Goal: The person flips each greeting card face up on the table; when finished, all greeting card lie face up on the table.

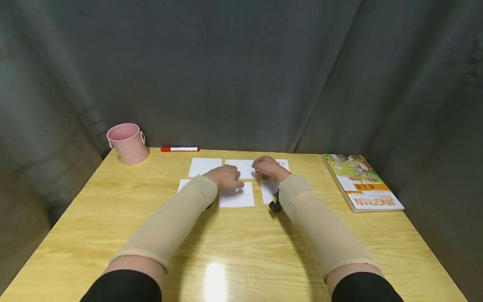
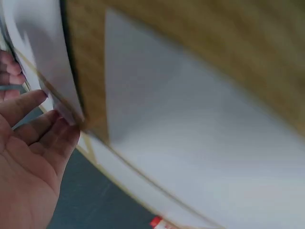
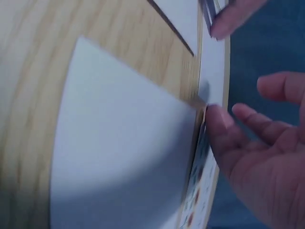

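- Curtain [image 1: 241, 75], grey, behind.
- Table [image 1: 113, 235], wooden.
- Cards [image 1: 205, 166], white, two-row layout, mid-table.
- Book [image 1: 364, 184], right side.
- Bucket [image 1: 130, 149], pink, left side.
- Left hand [image 1: 226, 177], over cards; fingers loosely bent, thumb parted, grasping nothing.
- Right hand [image 1: 269, 166], at upper row; fingers parted, grasping nothing, contact unclear.
- Marker [image 1: 180, 149], red and white, back edge.

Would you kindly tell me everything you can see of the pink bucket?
The pink bucket looks like smooth painted metal, tapering from its wide, open mouth to its base, with a small loop on each side. Its inner bottom is hidden. It stands upright on the wooden table near its far left corner, left of the red marker.
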Motion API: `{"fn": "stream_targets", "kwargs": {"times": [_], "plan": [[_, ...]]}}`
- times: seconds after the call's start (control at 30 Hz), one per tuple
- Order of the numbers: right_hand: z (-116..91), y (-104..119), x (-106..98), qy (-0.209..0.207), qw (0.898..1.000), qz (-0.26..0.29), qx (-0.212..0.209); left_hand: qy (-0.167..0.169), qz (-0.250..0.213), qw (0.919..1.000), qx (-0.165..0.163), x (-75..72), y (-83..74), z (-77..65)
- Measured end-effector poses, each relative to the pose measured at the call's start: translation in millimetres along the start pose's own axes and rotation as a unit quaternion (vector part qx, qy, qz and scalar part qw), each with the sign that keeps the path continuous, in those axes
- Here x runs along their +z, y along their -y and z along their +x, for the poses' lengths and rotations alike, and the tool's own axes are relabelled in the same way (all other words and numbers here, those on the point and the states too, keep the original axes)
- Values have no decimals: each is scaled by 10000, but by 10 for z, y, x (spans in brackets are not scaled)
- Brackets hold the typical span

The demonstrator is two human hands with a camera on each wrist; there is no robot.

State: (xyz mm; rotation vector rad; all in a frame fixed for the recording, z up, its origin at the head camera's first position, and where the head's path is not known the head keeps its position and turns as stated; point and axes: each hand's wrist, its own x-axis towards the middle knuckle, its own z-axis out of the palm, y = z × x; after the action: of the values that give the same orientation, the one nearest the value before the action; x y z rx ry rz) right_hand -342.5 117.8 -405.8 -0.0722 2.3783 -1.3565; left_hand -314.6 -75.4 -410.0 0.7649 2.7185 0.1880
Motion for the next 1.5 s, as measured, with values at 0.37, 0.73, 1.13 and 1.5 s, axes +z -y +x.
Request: {"fn": "stream_targets", "kwargs": {"times": [0.37,0.73,1.13,1.5], "plan": [[34,69,34,-507,9946,820,380,-153,-466,9984,-274,-17,-67,-12],[59,-36,18,-432,9845,1638,458,-974,-1225,9870,-359,11,58,-51],[-27,-13,-179,-271,9810,1914,149,-1549,-3750,9029,-1421,-161,241,-177],[-29,-39,-166,-424,9785,2013,122,-1883,-4974,8292,-1719,-147,208,-174]]}}
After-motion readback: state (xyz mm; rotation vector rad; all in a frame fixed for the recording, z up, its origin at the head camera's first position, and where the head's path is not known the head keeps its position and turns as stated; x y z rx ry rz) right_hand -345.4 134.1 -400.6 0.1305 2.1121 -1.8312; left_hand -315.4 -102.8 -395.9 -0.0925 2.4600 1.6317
